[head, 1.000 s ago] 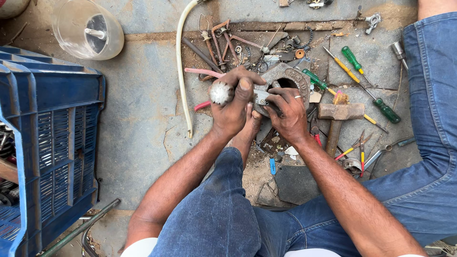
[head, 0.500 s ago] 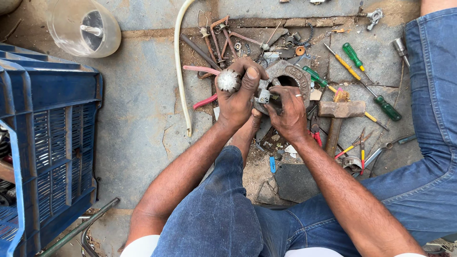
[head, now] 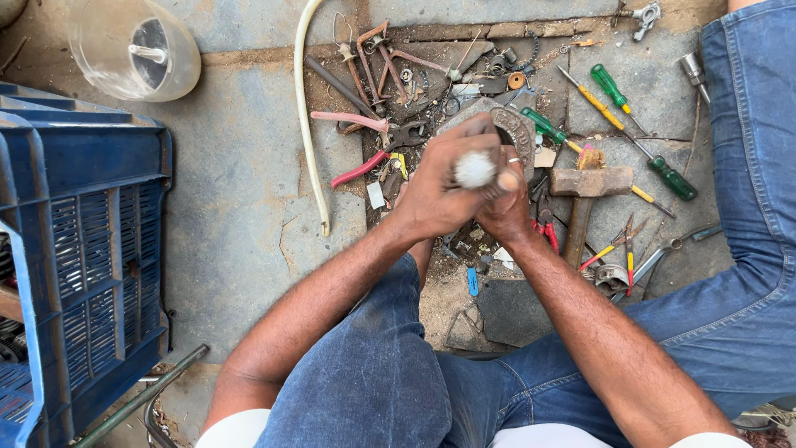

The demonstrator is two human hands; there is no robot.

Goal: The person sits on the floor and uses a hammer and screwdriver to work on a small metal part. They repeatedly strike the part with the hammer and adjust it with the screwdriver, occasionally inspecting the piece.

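Head view: both hands are pressed together over the tool litter at frame centre. Left hand is wrapped around a small whitish rounded part, fingers curled tight; right hand is closed against it from the right, a ring on one finger, though what it grips is hidden. The part sits above a round grey metal casting on the ground. Open room: bare cracked concrete floor lies to the left, bounded by a blue slotted plastic crate at the left edge and a pale curved hose. To the right, space is crowded: a hammer with wooden handle and rusty steel head just beside the right hand, green-handled screwdrivers beyond, red-handled pliers near the left hand. A clear plastic jar lies top left. Denim-clad legs close off the bottom and right edges.
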